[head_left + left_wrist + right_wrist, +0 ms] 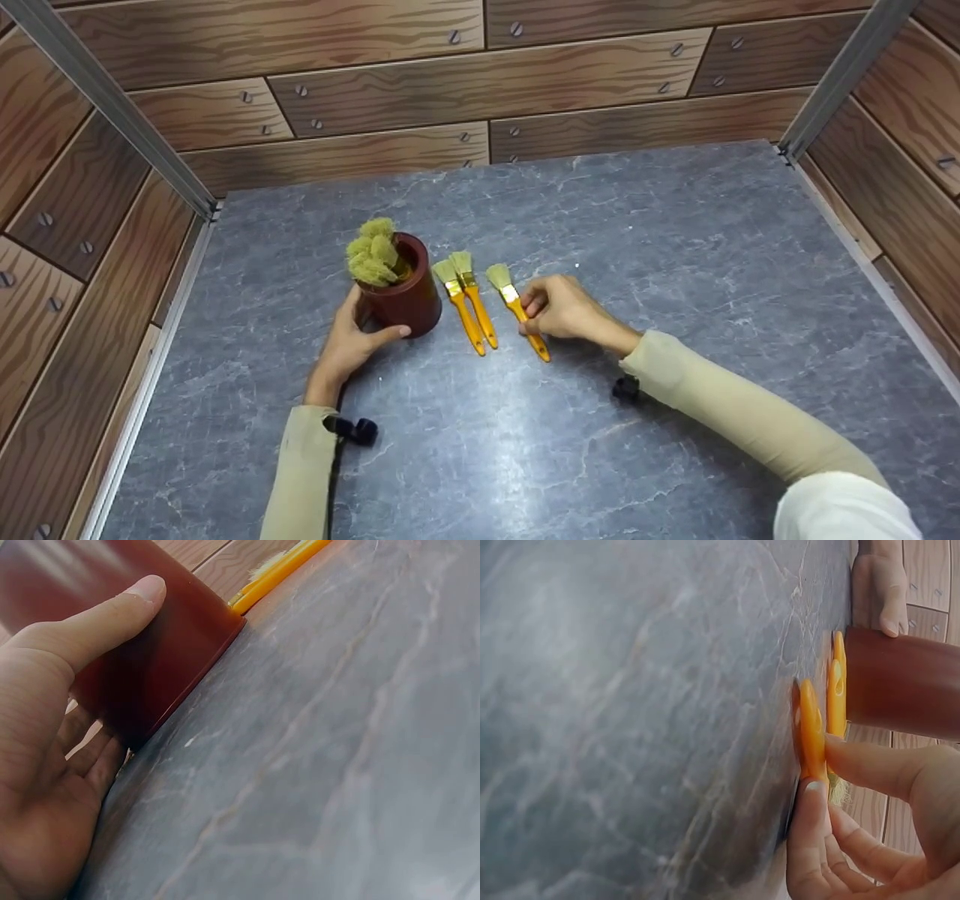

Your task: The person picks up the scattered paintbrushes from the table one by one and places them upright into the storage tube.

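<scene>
A dark red cylindrical cup (411, 306) stands upright on the table, with several bristle-up paintbrushes (373, 259) leaning to its left side. My left hand (350, 337) holds the cup low down, thumb (112, 619) across its near side and fingers round the back. To the right, my right hand (568, 309) pinches the orange handle of a paintbrush (537, 343) between thumb and fingertips. That brush lies low over the table, bristles pointing away from me. Between it and the cup lie two more paintbrushes (470, 319) side by side, their pale bristles also facing away.
The grey marbled table (660, 225) is bordered by wood-patterned walls (480, 82) at the back and on both sides. Metal posts (127, 120) stand at the back corners. A small black camera (364, 431) is strapped on the left wrist.
</scene>
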A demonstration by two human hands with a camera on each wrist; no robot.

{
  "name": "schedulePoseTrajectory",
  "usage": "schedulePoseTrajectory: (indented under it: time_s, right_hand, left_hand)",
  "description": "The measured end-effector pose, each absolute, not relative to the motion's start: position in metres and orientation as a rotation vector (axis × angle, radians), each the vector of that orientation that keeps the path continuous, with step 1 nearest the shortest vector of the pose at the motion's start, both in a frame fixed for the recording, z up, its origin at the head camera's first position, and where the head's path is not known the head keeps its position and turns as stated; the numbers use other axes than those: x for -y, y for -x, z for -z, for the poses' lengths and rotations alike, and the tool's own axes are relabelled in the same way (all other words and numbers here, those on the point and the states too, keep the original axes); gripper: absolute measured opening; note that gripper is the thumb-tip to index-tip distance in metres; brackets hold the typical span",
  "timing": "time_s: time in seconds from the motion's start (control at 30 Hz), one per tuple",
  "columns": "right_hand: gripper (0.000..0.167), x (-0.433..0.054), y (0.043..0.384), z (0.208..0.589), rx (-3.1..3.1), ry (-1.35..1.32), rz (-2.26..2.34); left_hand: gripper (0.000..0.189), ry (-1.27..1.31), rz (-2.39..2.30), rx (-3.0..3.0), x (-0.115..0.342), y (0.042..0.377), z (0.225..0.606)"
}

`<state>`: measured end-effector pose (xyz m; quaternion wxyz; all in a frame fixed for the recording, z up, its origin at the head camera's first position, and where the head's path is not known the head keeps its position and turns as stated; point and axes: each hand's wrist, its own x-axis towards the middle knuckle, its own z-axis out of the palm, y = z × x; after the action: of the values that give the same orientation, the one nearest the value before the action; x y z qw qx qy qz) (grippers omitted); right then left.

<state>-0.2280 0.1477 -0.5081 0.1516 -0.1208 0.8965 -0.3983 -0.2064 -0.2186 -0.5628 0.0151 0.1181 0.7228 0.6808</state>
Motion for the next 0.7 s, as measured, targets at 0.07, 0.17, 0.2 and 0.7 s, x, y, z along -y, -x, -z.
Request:
schedulePoseTrajectory:
  time_s: [0.07,0.17,0.2,0.7]
  right_hand:
    - [0.031,-0.148,0.229,0.509,-2.564,0.321,1.147]
    - [0.03,-0.149,0.229,0.511,-2.546,0.304,1.171]
    - [0.03,-0.15,0.23,0.512,-2.539,0.298,1.187]
    - [0.032,-0.157,0.229,0.522,-2.389,0.198,1.406]
  left_hand:
    - [0.097,-0.366,-2.114,-2.25,0.219,0.207,0.563]
    - [0.098,-0.358,-2.108,-2.259,0.219,0.208,0.562]
    - [0.098,-0.354,-2.109,-2.258,0.219,0.208,0.562]
    - [0.099,-0.333,-2.116,-2.246,0.219,0.205,0.563]
